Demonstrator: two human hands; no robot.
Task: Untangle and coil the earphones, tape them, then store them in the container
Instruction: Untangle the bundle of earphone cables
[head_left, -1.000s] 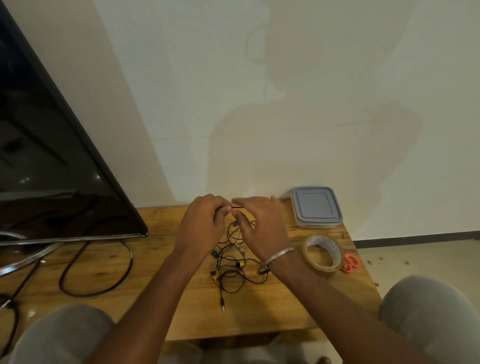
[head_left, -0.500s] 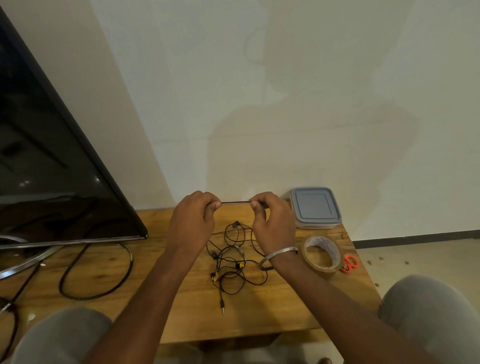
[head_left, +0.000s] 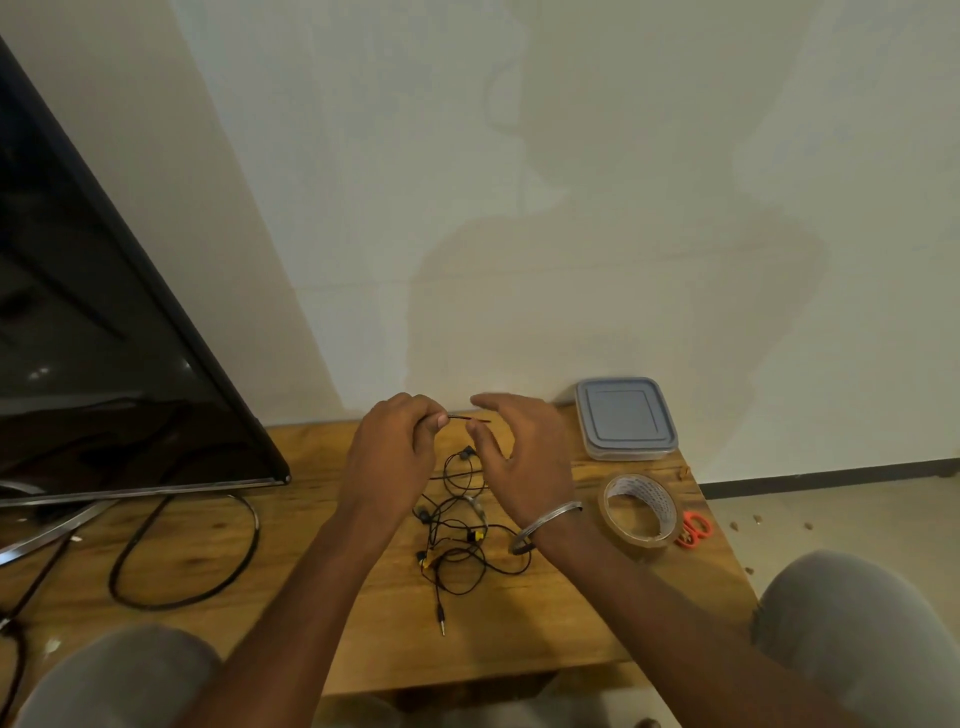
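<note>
The left hand (head_left: 395, 452) pinches one strand of the tangled black wired earphones (head_left: 475, 535), heaped on the wooden worktop (head_left: 311, 613) between both wrists; the right hand (head_left: 524, 457) spreads loose beside it. The grey-lidded plastic container (head_left: 626, 418) stands closed behind.

Pale wall (head_left: 571, 182), wooden table (head_left: 208, 540), black television (head_left: 78, 364), tiled floor (head_left: 831, 514)

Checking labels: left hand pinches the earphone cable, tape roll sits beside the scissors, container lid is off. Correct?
No. The head view shows the container with its lid on. The rest stands: left hand pinches the earphone cable, tape roll sits beside the scissors.
</note>
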